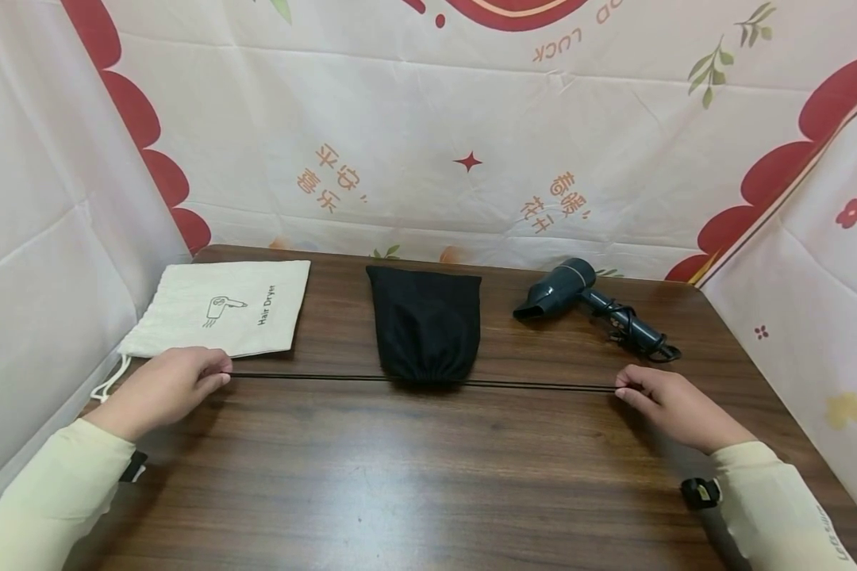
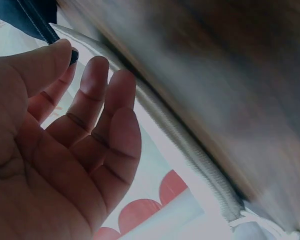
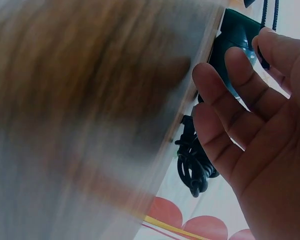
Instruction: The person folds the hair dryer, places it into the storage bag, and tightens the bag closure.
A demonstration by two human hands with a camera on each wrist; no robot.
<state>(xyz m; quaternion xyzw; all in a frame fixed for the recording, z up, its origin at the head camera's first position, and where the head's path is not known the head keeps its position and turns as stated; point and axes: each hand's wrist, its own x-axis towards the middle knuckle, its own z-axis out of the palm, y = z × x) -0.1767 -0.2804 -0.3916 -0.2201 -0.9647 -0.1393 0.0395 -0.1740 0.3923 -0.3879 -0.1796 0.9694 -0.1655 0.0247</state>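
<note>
A black drawstring pouch lies near the middle of the table, its mouth gathered toward me. Black cords run out taut from both sides of that mouth. My left hand pinches the left cord end between thumb and index finger, beside the front edge of a cream bag printed "Hair Dryer". The right cord end is pinched by my right hand in the same way. In both wrist views the other fingers are loosely bent. Behind the right hand lies a dark hair dryer, its power cord wrapped around the handle.
The brown wooden table reaches back to a white printed cloth, with more cloth on both sides. White drawstrings of the cream bag hang by the table's left edge.
</note>
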